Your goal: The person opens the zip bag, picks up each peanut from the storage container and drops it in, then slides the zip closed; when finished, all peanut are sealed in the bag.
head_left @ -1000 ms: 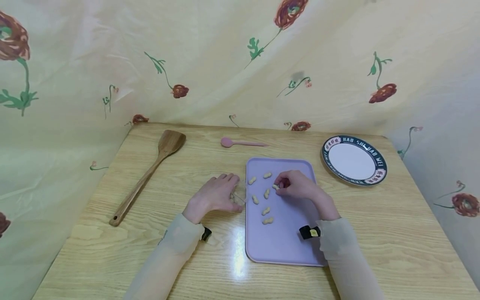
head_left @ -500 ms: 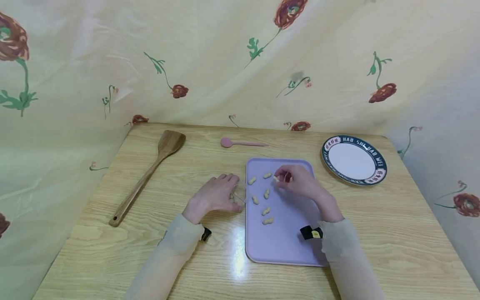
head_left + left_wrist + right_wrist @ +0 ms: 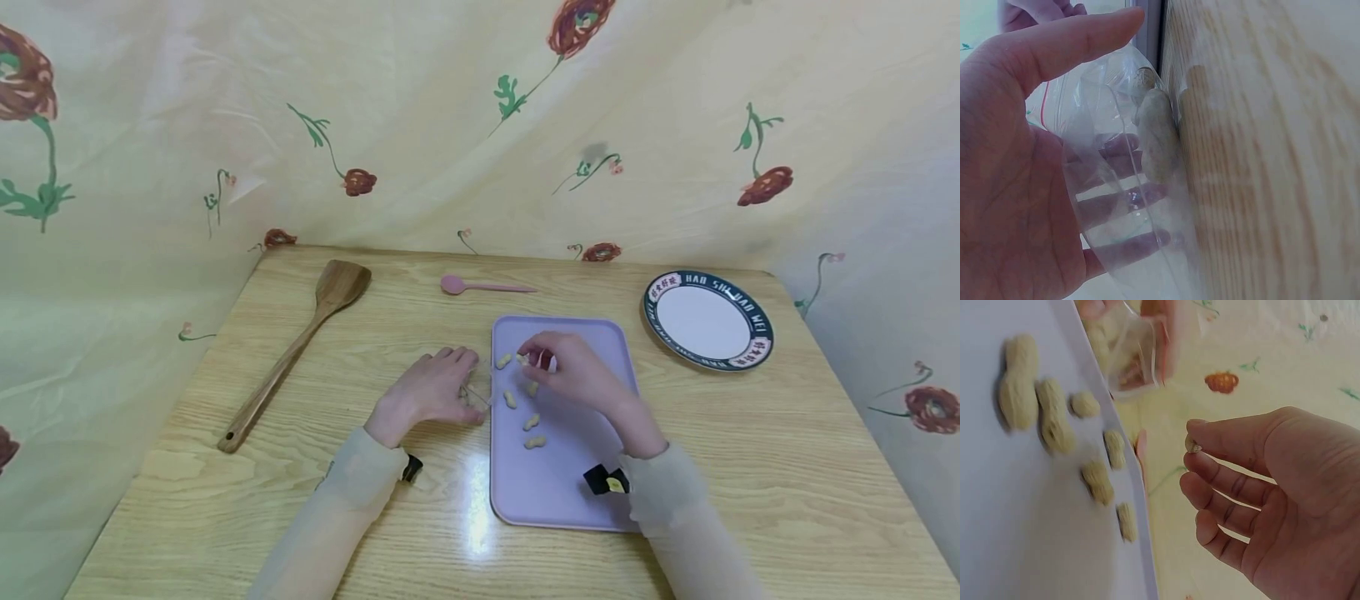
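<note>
My right hand (image 3: 566, 367) is above the far half of the lilac tray (image 3: 577, 500), pinching a peanut (image 3: 1192, 445) between thumb and index finger. Several peanuts (image 3: 535, 442) lie on the tray's left side; the hand hides part of that group in the head view. Left of the tray, my left hand (image 3: 431, 387) is curved round a clear plastic zip bag (image 3: 1107, 100) on the table. Its thumb lies across the bag's top, and its fingers show through the plastic. Inside the bag are peanuts (image 3: 1159, 134).
A wooden spatula (image 3: 300, 342) lies at the left of the table. Behind the tray is a pink spoon (image 3: 453, 285). A white plate with a dark patterned rim (image 3: 660, 333) stands at the back right. Floral cloth (image 3: 450, 125) hangs round the table's back and sides.
My right hand lifted the peanut off the tray and carried it left, towards the bag. The left hand and the bag have stayed in place.
</note>
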`<action>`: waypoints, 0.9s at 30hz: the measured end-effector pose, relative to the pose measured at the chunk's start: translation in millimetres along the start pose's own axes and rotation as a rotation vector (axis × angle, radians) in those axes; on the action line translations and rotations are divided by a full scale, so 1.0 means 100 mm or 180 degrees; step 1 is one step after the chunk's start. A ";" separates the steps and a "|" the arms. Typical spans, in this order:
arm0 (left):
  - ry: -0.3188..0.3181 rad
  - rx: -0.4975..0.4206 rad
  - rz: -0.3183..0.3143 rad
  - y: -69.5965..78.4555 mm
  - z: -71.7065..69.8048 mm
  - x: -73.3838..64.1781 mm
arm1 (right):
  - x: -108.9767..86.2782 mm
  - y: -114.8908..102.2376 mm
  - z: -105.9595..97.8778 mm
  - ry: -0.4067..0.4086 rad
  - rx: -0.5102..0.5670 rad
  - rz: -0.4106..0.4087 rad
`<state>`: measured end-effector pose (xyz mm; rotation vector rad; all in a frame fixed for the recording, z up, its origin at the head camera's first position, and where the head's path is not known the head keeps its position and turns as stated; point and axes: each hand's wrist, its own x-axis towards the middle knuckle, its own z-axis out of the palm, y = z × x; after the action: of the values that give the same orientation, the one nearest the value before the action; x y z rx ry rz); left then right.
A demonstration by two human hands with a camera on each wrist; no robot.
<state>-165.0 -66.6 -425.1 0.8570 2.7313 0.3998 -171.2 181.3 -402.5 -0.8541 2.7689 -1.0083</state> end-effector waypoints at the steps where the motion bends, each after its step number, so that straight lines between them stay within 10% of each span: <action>1: 0.0003 0.0004 0.0002 0.00 0.00 0.00 | 0.01 -0.02 0.02 -0.0032 0.0000 -0.0019; 27: -0.0066 -0.0045 -0.0069 0.01 -0.01 0.00 | 0.06 -0.26 0.42 -0.0454 -0.0342 -0.0154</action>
<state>-164.7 -66.5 -423.6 0.8228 2.7130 0.4030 -153.5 137.5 -418.9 -0.9705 2.7142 -0.7778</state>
